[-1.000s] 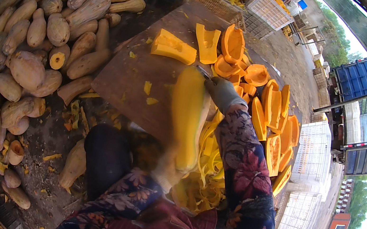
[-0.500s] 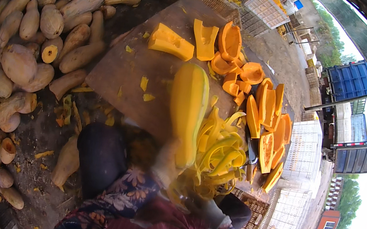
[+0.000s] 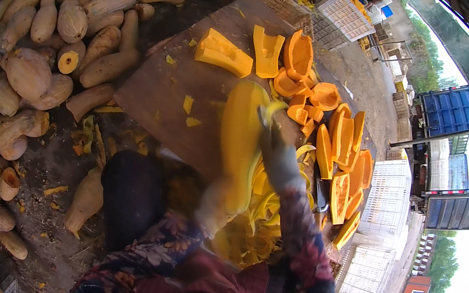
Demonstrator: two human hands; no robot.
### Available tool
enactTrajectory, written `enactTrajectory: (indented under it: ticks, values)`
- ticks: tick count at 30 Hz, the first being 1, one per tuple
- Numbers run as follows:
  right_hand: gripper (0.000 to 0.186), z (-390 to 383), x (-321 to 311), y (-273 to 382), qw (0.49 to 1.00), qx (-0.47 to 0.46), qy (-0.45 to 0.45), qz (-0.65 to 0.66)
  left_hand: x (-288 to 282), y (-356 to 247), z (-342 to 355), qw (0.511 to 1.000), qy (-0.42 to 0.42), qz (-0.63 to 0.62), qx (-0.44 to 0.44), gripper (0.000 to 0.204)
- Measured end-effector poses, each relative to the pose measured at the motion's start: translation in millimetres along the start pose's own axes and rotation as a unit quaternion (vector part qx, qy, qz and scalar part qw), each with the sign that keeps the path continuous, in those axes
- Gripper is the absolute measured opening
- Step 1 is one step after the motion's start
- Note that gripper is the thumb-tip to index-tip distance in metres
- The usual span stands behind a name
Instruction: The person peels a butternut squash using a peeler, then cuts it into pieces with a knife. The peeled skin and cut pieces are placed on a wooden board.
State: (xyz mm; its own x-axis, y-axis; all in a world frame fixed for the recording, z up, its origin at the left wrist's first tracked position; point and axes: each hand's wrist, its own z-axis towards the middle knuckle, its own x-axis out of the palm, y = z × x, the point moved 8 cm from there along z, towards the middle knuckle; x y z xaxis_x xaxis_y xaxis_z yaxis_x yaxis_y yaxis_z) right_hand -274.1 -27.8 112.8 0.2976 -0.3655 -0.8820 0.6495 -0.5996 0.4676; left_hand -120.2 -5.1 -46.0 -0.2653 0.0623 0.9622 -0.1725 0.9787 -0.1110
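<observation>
A long yellow butternut squash (image 3: 238,141), stripped of its skin, stands tilted over the board in front of me. My left hand (image 3: 214,207), gloved, is closed around its near end. My right hand (image 3: 280,160), in a grey glove, is at the squash's far right side, closed on a peeler (image 3: 264,114) that is blurred and mostly hidden by the fingers. A yellow strip of peel curls off beside it. Under my right wrist, a heap of peel (image 3: 266,197) lies on the board's near edge and below it.
The brown board (image 3: 161,107) bears cut orange squash pieces (image 3: 225,53), hollowed halves (image 3: 298,55), long wedges (image 3: 343,136) and a knife (image 3: 320,197). Unpeeled squashes (image 3: 28,74) are piled at left. Crates (image 3: 386,195) stand at right, with a truck (image 3: 457,114) beyond.
My right hand has come up from near my lap to the far part of the squash with the peeler. The left hand keeps its hold on the near end.
</observation>
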Motion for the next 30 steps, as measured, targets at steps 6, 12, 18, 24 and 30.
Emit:
enactTrajectory:
  ticks: [6,12,18,24,30]
  values:
    - [0.053,-195,13,20,0.996,-0.018,0.082,-0.005,-26,5,5,0.992,-0.122,0.031,0.001,0.043]
    - [0.046,-170,-28,32,0.996,-0.048,0.065,0.044,-14,1,9,0.998,-0.059,-0.017,0.004,0.043]
    - [0.053,81,-44,16,0.995,0.081,0.033,-0.057,-16,-1,13,0.991,-0.107,0.073,0.038,0.045]
    - [0.042,16,-9,8,0.997,0.016,0.040,-0.066,-6,4,3,0.998,-0.063,0.000,-0.030,0.043]
    - [0.036,-216,19,19,0.966,-0.033,0.234,-0.106,-10,-10,7,0.977,-0.106,0.158,0.095,0.030]
